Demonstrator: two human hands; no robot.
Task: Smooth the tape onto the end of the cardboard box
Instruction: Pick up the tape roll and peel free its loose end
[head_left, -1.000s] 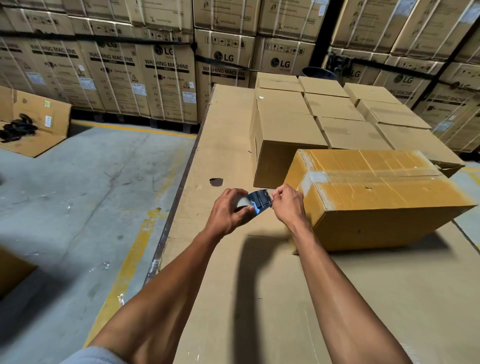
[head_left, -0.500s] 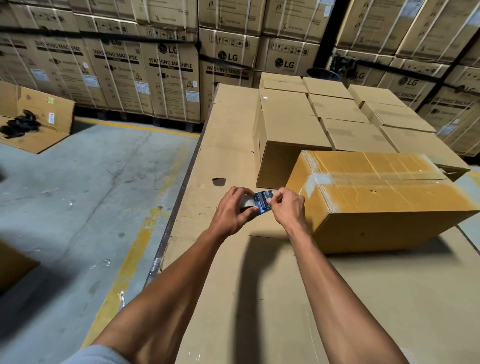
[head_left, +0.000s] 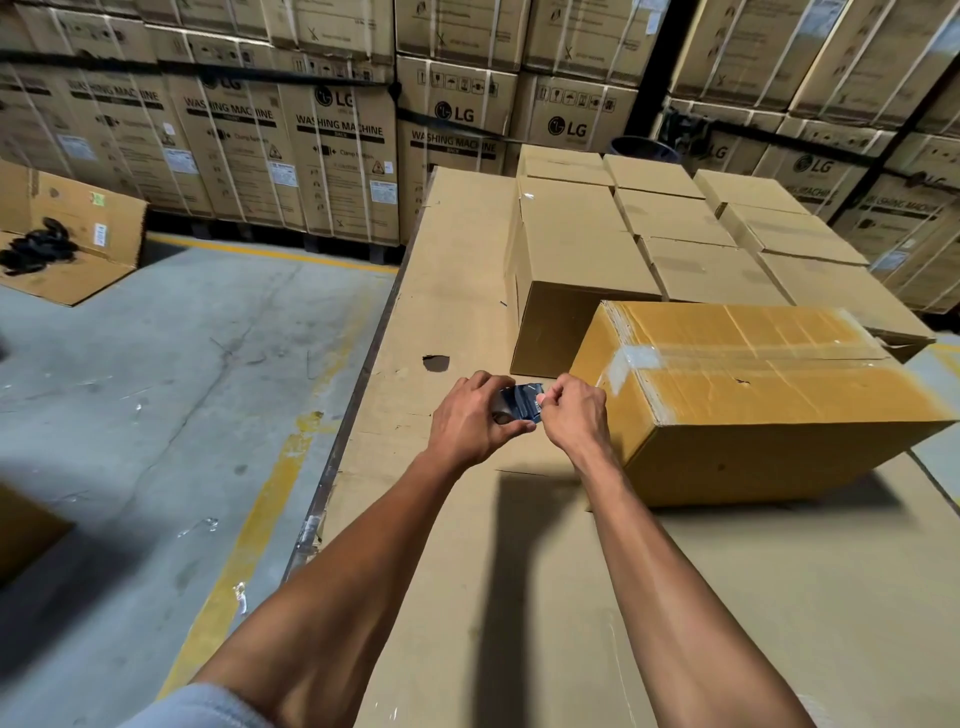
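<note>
A yellowish cardboard box (head_left: 753, 395) lies on the cardboard-covered table (head_left: 519, 597), its left end facing my hands. Clear tape (head_left: 631, 358) runs along its top seam and folds over the left end. My left hand (head_left: 475, 418) grips a roll of clear tape (head_left: 519, 402) that looks dark blue. My right hand (head_left: 576, 413) pinches the roll's free end right beside the left hand, just left of the box's end and apart from it.
Several plain cardboard boxes (head_left: 576, 260) stand in rows behind the taped box. A small hole (head_left: 435, 362) marks the table cover. The table's left edge (head_left: 343, 441) drops to a concrete floor with a yellow line. Stacked washing machine cartons (head_left: 337, 156) line the back.
Both hands have stayed together at the tape roll, shifting only slightly. The view has tilted a little. The box has not moved.
</note>
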